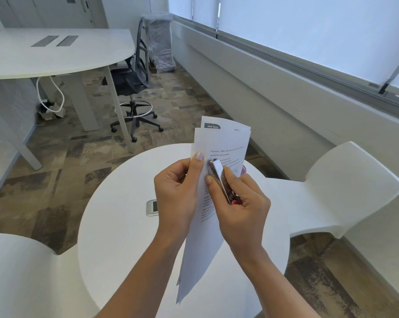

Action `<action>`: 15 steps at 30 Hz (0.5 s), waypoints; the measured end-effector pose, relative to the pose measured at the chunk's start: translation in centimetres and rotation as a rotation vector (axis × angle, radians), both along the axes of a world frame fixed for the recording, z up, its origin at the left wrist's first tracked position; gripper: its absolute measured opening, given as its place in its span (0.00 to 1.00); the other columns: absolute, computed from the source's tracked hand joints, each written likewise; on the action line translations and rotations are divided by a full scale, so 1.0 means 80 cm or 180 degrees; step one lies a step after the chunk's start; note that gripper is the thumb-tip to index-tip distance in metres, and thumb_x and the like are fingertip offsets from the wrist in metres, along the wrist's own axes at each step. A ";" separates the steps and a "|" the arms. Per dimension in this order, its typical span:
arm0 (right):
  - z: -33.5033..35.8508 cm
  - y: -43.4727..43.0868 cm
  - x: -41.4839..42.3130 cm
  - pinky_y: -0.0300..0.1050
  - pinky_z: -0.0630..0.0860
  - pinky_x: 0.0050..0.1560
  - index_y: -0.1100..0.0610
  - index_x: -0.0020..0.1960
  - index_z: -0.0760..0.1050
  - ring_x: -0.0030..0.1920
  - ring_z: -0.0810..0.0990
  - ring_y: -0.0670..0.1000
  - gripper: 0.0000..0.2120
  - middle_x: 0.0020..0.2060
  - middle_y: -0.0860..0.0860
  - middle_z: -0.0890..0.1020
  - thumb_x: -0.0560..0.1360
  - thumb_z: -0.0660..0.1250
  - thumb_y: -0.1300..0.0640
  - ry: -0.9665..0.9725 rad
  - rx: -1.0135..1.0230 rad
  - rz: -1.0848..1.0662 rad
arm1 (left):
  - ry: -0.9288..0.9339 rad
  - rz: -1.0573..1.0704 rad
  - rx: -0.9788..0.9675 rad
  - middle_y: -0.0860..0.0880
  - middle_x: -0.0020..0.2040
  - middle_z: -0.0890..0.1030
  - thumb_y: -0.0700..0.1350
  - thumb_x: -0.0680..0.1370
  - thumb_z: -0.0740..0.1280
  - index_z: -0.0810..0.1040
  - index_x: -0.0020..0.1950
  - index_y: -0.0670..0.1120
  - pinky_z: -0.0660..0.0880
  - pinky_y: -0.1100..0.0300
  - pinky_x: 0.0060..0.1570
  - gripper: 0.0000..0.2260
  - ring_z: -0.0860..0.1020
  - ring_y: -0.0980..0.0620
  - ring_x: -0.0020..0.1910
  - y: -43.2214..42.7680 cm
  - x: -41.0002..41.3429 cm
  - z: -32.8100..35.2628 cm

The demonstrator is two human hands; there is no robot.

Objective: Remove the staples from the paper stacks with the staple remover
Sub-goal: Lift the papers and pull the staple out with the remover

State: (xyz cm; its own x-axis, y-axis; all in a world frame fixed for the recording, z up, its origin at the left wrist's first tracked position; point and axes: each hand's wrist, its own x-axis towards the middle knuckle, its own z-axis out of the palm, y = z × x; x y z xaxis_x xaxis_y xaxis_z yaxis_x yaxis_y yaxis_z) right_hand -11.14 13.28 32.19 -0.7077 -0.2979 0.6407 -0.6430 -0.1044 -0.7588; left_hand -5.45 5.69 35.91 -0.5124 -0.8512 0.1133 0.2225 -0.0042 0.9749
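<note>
**Both hands at the stapled corner, above the round table**

Over the round white table point(116, 226), the paper stack point(221, 145) is held upright, its top edge pointing away from the person and its lower end hanging down toward the table's near edge. The left hand point(176, 191) is closed on the stack's left edge, thumb pressed flat on the front sheet and the other fingers curled behind it. The right hand point(239, 203) is wrapped around the staple remover point(220, 177) (a chrome body with a bit of pink at the handle end), thumb along its left side. The tool's tip touches the front sheet just beside the left thumb. Whether it has caught a staple cannot be told. Both forearms rise from the table's near side. A small silver power socket point(152, 207) sits in the tabletop, left of the hands.
</note>
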 end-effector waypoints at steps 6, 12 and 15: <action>0.002 0.003 -0.014 0.41 0.73 0.30 0.57 0.60 0.81 0.36 0.76 0.50 0.15 0.37 0.52 0.80 0.74 0.73 0.59 0.0228 0.0312 -0.0034 | -0.0182 -0.0045 0.0022 0.56 0.43 0.87 0.56 0.76 0.68 0.86 0.41 0.57 0.80 0.60 0.39 0.09 0.84 0.52 0.38 -0.012 0.003 0.001; 0.009 0.005 -0.024 0.33 0.68 0.31 0.56 0.59 0.81 0.34 0.72 0.45 0.14 0.35 0.48 0.76 0.74 0.73 0.60 0.0593 0.0606 -0.0178 | -0.0353 -0.0160 0.0012 0.53 0.41 0.87 0.54 0.77 0.69 0.87 0.41 0.53 0.79 0.62 0.38 0.10 0.84 0.52 0.37 -0.025 0.004 0.004; 0.011 0.006 -0.026 0.29 0.66 0.33 0.56 0.59 0.82 0.34 0.71 0.42 0.13 0.35 0.43 0.72 0.74 0.72 0.60 0.0744 0.0711 -0.0169 | -0.0424 -0.0231 -0.0009 0.53 0.41 0.87 0.53 0.78 0.69 0.87 0.42 0.53 0.81 0.57 0.42 0.10 0.85 0.49 0.39 -0.029 0.005 0.005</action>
State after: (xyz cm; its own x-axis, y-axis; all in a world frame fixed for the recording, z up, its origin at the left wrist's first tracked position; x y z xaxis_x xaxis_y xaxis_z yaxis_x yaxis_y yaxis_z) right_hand -13.23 13.77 33.09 -0.5674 -0.4162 0.7105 -0.8026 0.0863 -0.5903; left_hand -5.03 3.35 36.28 -0.5832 -0.8112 0.0425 0.0903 -0.0127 0.9958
